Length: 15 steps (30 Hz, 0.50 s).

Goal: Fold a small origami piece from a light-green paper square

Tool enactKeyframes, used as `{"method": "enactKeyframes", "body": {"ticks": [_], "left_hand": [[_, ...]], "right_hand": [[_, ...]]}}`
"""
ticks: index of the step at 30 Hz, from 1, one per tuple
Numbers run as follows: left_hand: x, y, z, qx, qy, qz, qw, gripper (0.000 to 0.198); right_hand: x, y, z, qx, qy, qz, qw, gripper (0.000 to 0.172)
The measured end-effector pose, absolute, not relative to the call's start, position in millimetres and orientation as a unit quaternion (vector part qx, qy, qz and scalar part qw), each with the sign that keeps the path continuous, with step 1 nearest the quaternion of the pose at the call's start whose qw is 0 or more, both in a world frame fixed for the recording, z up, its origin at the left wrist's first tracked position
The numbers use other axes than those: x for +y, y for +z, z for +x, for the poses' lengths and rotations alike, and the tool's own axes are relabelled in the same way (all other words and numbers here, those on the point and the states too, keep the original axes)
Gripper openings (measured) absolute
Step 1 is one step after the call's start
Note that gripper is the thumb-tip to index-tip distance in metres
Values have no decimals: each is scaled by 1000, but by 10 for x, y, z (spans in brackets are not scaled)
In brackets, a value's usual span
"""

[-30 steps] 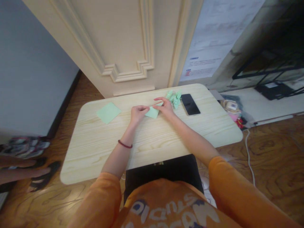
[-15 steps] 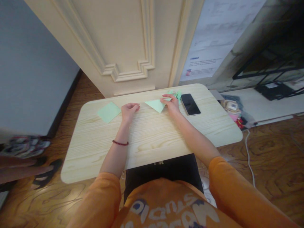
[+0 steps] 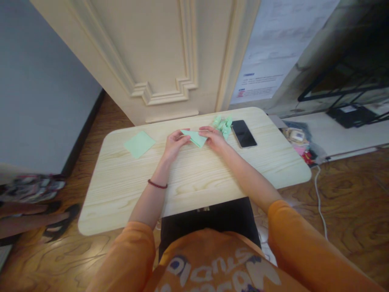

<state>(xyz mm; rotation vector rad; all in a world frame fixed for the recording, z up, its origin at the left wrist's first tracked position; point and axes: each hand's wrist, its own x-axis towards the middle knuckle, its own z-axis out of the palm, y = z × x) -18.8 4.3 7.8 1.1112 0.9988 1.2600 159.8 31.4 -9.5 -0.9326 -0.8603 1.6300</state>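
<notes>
Between my two hands is a light green sheet of paper point(image 3: 195, 138), folded into a triangle with its point toward me. My left hand point(image 3: 175, 142) pinches its left corner between thumb and fingers. At the other end, my right hand point(image 3: 213, 138) grips the right corner, fingers on top. The paper is tilted, and its layers show along the near edge. A flat green square of paper point(image 3: 139, 144) lies to the left of my left hand. Just beyond my right hand sits a cluster of small folded green paper pieces point(image 3: 223, 125).
A black phone point(image 3: 244, 134) lies at the right of the pale wooden table point(image 3: 194, 182). A panelled cream surface point(image 3: 158, 48) rises at the table's far edge. Another person's sandalled feet point(image 3: 57, 223) are on the floor at left. A white cable point(image 3: 319, 202) hangs at right.
My left hand has moved right and taken hold of the triangle's left corner. The paper has shifted slightly left and tilted; my right hand moved with it, uncovering more of the green cluster.
</notes>
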Motion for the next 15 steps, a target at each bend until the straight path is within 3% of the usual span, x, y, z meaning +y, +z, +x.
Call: {"method": "enactKeyframes", "body": {"ticks": [6,15], "left_hand": [[25,142,-188,391,549,433,599,48],[74,136,-280,419,566,359,612,38]], "right_hand": [[239,-20,1566,-370,702,-365,487,33],[176,23,1521,-491,638,-374,460,37]]}}
